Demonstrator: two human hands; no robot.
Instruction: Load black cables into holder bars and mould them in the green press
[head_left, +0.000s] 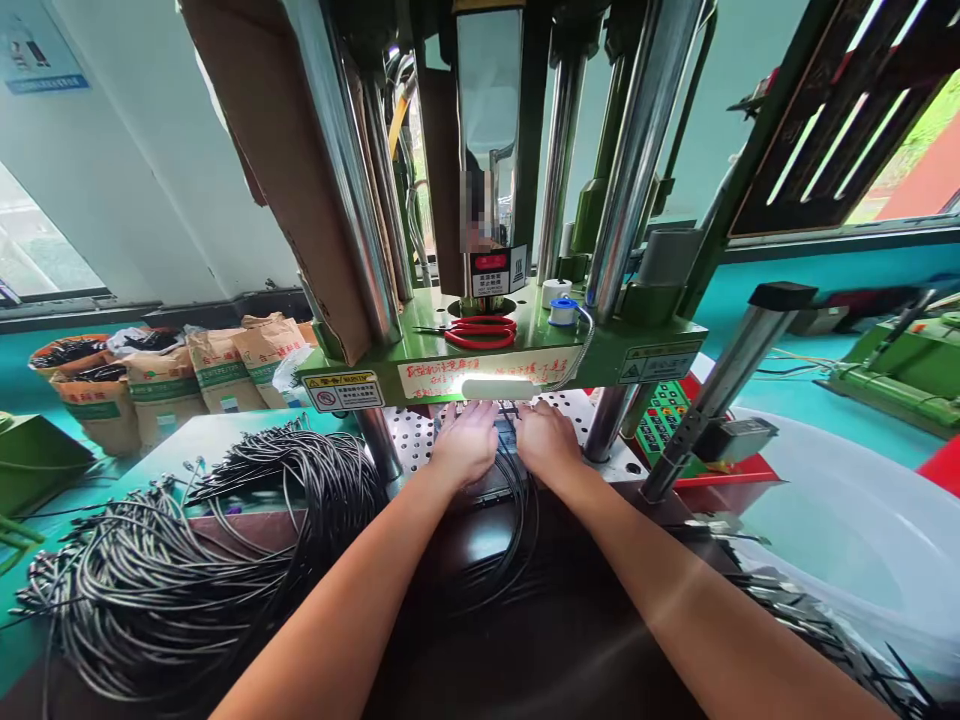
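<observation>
Both my hands reach under the green press platen (pixel 420 360) of a vertical moulding machine. My left hand (pixel 463 445) and my right hand (pixel 547 440) lie side by side, palms down, on the dark mould block (pixel 495 480). Their fingers stretch forward onto the ends of thin black cables (pixel 517 520) that run back toward me between my wrists. The fingertips sit in shadow under a lit lamp strip (pixel 495 388), so I cannot make out whether they pinch the cables.
A big heap of black cables (pixel 187 560) lies at the left. Red scissors (pixel 480 332) and tape rolls (pixel 562 310) rest on the platen. Steel columns (pixel 637 150) rise around the mould. A white tub (pixel 862 530) stands right, paper sacks (pixel 161 385) at back left.
</observation>
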